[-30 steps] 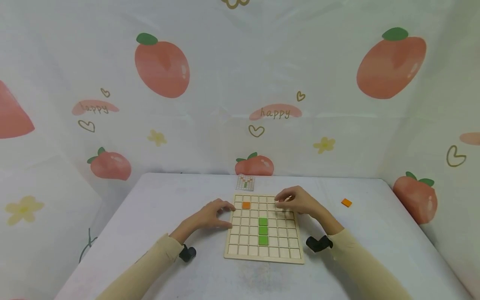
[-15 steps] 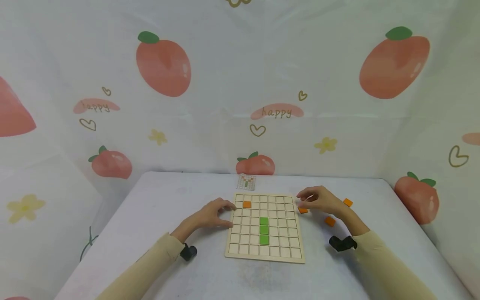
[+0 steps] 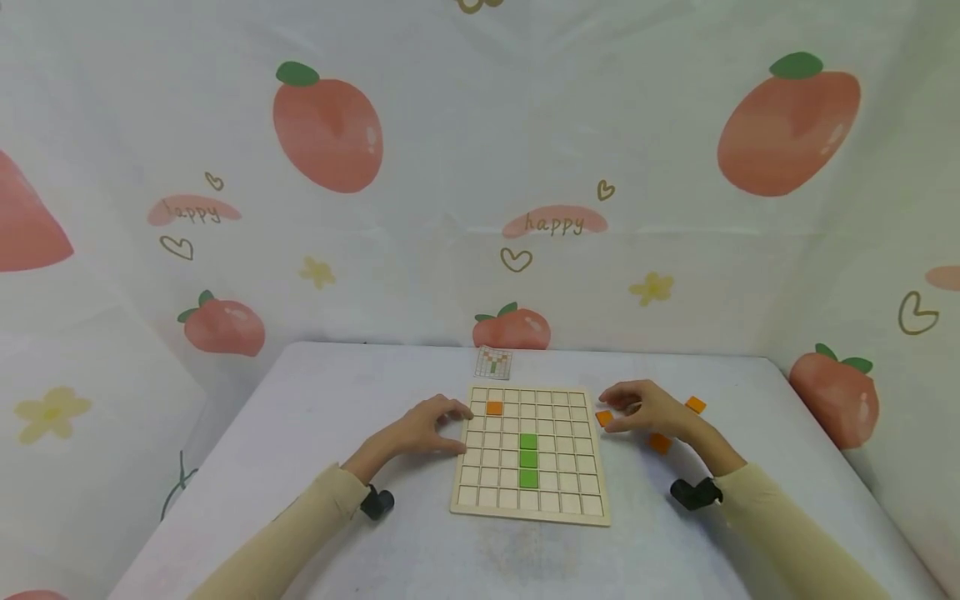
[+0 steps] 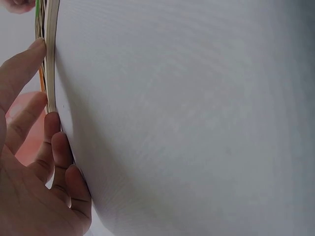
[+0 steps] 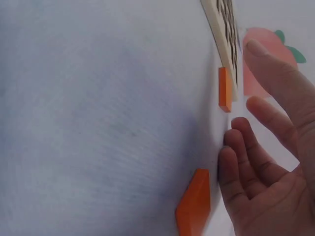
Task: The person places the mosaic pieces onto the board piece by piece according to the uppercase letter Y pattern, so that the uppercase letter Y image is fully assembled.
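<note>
While the relaxed left hand (image 3: 424, 429) touched the wooden grid board (image 3: 510, 458), orange square tiles (image 3: 696, 404) lay beside it. The right hand (image 3: 649, 410) spread loosely

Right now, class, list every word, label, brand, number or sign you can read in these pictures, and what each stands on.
"happy": left pink streak on the backdrop; its first letter is faint.
"happy": middle pink streak on the backdrop.
Patterned card: too small to tell any writing.
Grid board, orange tiles: no text visible.
</note>
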The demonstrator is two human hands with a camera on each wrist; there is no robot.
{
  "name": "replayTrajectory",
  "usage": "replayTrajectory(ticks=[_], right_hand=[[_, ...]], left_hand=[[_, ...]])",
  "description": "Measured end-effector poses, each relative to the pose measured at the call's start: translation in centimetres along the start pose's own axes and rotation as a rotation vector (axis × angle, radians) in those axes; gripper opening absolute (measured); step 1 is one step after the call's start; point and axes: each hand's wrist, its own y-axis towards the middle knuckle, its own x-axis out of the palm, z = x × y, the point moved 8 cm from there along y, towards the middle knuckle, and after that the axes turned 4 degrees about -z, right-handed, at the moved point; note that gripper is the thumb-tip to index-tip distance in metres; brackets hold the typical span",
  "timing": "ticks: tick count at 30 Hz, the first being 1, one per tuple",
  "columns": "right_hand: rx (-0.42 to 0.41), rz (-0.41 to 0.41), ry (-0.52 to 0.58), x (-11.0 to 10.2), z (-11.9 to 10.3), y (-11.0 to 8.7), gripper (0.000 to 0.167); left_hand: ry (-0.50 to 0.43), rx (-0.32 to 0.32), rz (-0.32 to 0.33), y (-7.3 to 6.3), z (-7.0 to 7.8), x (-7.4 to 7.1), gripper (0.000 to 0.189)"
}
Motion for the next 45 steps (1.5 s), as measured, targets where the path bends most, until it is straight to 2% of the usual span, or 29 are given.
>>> replayTrajectory(ticks=[6, 12, 24, 29, 36, 45], right_hand=[[0.005, 0.012, -0.055, 0.59, 0.38, 0.33, 0.042], [-0.019, 0.034, -0.121, 0.86, 0.08, 0.48, 0.033], [-0.010, 0.064, -0.141, 0.94, -0.17, 0.51, 0.021], [0.000, 0.069, -0.109, 0.84, -0.30, 0.43, 0.022], [-0.029, 0.074, -0.034, 0.48, -0.43, 0.22, 0.021], [-0.011, 0.102, 0.030, 0.27, -0.41, -0.43, 0.022]], left_hand=[[0.007, -0.002, 0.004, -0.05, 0.01, 0.07, 0.050], [0.004, -0.006, 0.006, -0.11, 0.17, 0.05, 0.050], [0.031, 0.031, 0.022, -0.35, 0.47, -0.05, 0.049], [0.005, 0.026, 0.019, -0.40, 0.83, -0.22, 0.049], [-0.015, 0.024, -0.002, -0.26, 0.67, -0.11, 0.049], [-0.004, 0.046, 0.018, -0.32, 0.82, -0.20, 0.049]])
